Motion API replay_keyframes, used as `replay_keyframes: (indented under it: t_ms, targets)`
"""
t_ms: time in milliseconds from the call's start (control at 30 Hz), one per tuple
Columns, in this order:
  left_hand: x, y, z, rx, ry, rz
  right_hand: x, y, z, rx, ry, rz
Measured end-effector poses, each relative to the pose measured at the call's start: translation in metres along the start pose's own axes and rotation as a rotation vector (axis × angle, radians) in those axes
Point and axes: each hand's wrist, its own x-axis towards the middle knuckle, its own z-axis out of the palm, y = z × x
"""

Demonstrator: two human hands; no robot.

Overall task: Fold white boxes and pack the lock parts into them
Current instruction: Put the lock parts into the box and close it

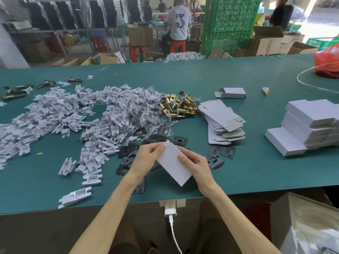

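Observation:
A white box [174, 165] is held tilted above the green table [238, 167], near its front edge. My left hand [146, 156] pinches the box's upper end flap. My right hand [194, 165] grips its right side, thumb on the top face. Black strike plates [217, 153] lie scattered under and around my hands. A heap of brass latches [178, 107] sits behind them, next to bagged screws [146, 110]. A wide spread of white plastic inserts [60, 116] covers the left of the table. Flat unfolded box blanks [222, 123] are stacked to the right of the latches.
Closed white boxes [311, 125] are stacked at the right. One folded box [232, 93] lies farther back, and a red bag [328, 61] sits at the far right corner. A white charger and cable [170, 215] hang at the table's front edge. People work in the background.

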Motion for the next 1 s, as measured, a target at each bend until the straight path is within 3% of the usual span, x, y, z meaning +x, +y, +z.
replay_keyframes:
  t_ms: [267, 1000]
  targets:
    - [0.0, 0.002, -0.001, 0.174, -0.045, 0.097, 0.001, 0.001, -0.001, 0.01, 0.008, 0.013]
    - [0.003, 0.013, -0.002, 0.259, -0.169, 0.069, 0.002, 0.003, -0.001, 0.03, 0.057, 0.003]
